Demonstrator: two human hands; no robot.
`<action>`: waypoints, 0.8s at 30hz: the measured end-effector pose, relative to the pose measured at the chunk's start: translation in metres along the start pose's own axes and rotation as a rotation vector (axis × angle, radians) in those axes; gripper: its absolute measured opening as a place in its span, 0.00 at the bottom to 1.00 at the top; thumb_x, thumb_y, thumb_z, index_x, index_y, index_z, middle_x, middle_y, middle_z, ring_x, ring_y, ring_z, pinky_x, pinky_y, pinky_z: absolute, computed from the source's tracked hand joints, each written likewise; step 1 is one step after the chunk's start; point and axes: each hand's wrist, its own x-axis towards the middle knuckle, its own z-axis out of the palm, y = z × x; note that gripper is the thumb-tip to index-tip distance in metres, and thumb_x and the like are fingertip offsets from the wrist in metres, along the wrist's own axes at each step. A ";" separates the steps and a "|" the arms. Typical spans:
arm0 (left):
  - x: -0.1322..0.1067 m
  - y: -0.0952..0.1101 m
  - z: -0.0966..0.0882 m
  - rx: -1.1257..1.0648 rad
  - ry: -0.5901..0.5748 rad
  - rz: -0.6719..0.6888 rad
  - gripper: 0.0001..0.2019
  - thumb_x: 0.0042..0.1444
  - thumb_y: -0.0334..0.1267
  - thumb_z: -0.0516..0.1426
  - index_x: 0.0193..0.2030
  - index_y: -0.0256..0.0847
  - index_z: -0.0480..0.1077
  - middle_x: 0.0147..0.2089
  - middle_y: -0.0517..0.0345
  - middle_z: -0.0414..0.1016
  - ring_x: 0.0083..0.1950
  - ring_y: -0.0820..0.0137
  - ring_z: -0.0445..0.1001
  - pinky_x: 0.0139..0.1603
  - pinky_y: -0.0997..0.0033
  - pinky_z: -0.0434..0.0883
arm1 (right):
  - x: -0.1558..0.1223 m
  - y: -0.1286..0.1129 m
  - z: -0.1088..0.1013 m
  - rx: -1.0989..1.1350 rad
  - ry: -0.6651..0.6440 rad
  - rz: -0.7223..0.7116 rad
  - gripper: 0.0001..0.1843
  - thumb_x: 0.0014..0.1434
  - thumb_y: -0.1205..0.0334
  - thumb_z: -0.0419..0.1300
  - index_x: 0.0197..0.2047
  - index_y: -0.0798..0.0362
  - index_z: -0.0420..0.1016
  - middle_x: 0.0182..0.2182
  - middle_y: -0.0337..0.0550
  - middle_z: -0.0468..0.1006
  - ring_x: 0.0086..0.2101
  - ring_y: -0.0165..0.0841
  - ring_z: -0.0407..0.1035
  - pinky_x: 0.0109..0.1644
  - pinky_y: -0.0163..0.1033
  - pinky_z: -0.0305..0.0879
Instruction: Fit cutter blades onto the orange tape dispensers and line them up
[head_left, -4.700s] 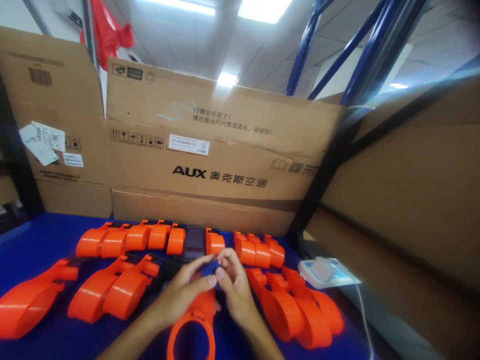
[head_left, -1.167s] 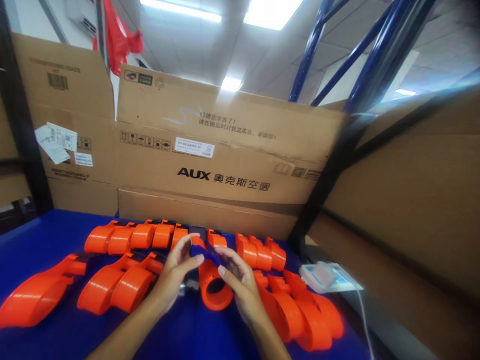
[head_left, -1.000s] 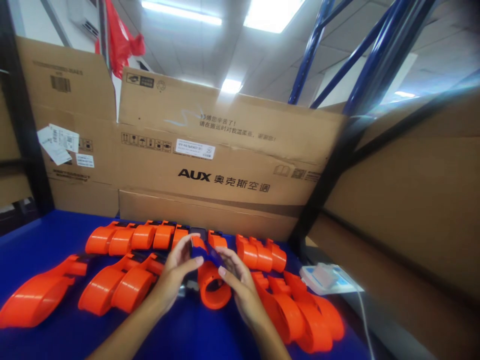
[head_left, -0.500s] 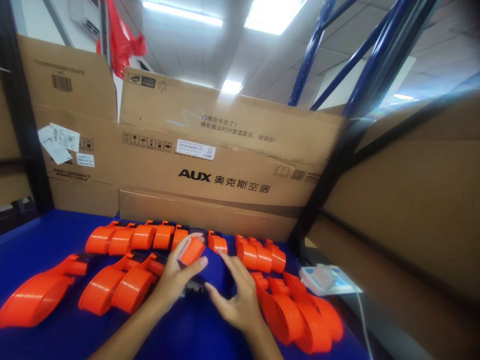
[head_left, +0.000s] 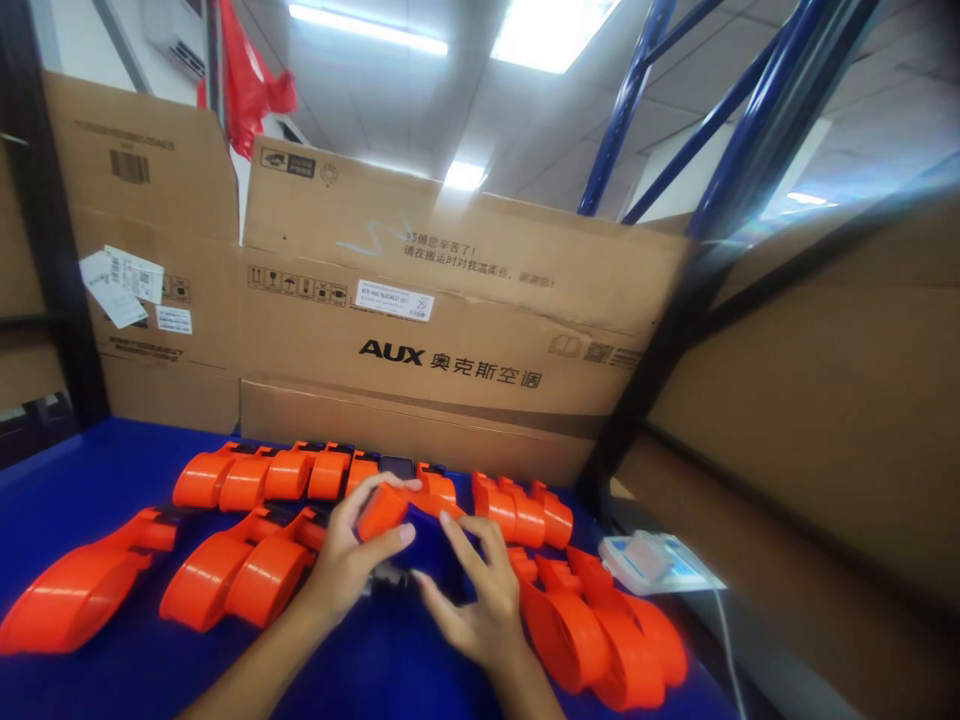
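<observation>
Lower centre of the frame, my left hand (head_left: pixel 346 556) clamps the orange piece (head_left: pixel 382 513), partly hiding it. My right hand (head_left: pixel 484 592) curves round the blue part (head_left: pixel 430 541); gripping or not, I can't tell.

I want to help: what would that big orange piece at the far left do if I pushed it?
The far-left orange piece looks stiff, with a crisp curved shape. Its shiny surface might feel slippery. Its jutting end would probably stop it rolling far.

Bare forearms (head_left: pixel 281 635), bare hands (head_left: pixel 351 560), slender fingers (head_left: pixel 465 546), short fingernails (head_left: pixel 406 532)
</observation>
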 end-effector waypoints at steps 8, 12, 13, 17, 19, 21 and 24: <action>-0.001 0.000 0.001 -0.023 0.033 -0.026 0.20 0.50 0.36 0.68 0.49 0.45 0.69 0.55 0.49 0.79 0.58 0.56 0.75 0.60 0.58 0.65 | 0.005 -0.007 -0.002 -0.016 0.006 -0.010 0.41 0.55 0.66 0.68 0.69 0.46 0.62 0.49 0.53 0.71 0.46 0.46 0.71 0.46 0.53 0.76; -0.002 0.002 0.002 -0.023 0.049 -0.029 0.20 0.49 0.36 0.69 0.48 0.45 0.69 0.55 0.49 0.80 0.60 0.54 0.73 0.60 0.58 0.66 | 0.005 -0.007 -0.002 -0.019 0.008 -0.007 0.40 0.55 0.66 0.68 0.69 0.46 0.62 0.48 0.53 0.71 0.46 0.46 0.71 0.46 0.54 0.75; -0.002 0.002 0.002 -0.020 0.053 -0.030 0.20 0.49 0.37 0.69 0.47 0.45 0.70 0.55 0.49 0.80 0.60 0.54 0.73 0.59 0.58 0.66 | 0.005 -0.006 -0.002 -0.019 0.004 -0.005 0.41 0.55 0.65 0.68 0.69 0.45 0.62 0.48 0.53 0.71 0.46 0.46 0.71 0.46 0.54 0.75; -0.002 0.001 0.002 -0.006 0.076 -0.026 0.20 0.48 0.37 0.69 0.47 0.45 0.71 0.54 0.50 0.80 0.59 0.53 0.73 0.58 0.58 0.67 | 0.006 -0.006 -0.002 -0.015 -0.005 0.005 0.41 0.54 0.65 0.68 0.69 0.44 0.62 0.49 0.53 0.71 0.46 0.47 0.71 0.47 0.55 0.75; -0.002 0.001 0.002 0.001 0.093 -0.024 0.20 0.47 0.38 0.69 0.47 0.45 0.71 0.54 0.49 0.80 0.59 0.53 0.74 0.58 0.58 0.67 | 0.006 -0.006 -0.002 -0.007 -0.005 0.009 0.40 0.54 0.65 0.69 0.69 0.44 0.63 0.48 0.53 0.71 0.46 0.47 0.71 0.47 0.55 0.75; -0.002 0.003 0.002 0.004 0.098 -0.024 0.20 0.47 0.37 0.69 0.47 0.45 0.71 0.54 0.50 0.80 0.58 0.53 0.74 0.58 0.58 0.67 | 0.006 -0.007 -0.002 0.001 -0.005 0.012 0.41 0.54 0.65 0.69 0.69 0.44 0.63 0.48 0.52 0.71 0.46 0.47 0.71 0.47 0.55 0.75; -0.002 0.006 0.003 0.012 0.072 -0.019 0.19 0.49 0.37 0.69 0.48 0.45 0.72 0.53 0.50 0.80 0.59 0.54 0.74 0.59 0.58 0.66 | 0.006 -0.009 -0.002 0.008 -0.006 0.034 0.40 0.54 0.65 0.68 0.69 0.45 0.63 0.48 0.52 0.72 0.47 0.47 0.71 0.48 0.54 0.75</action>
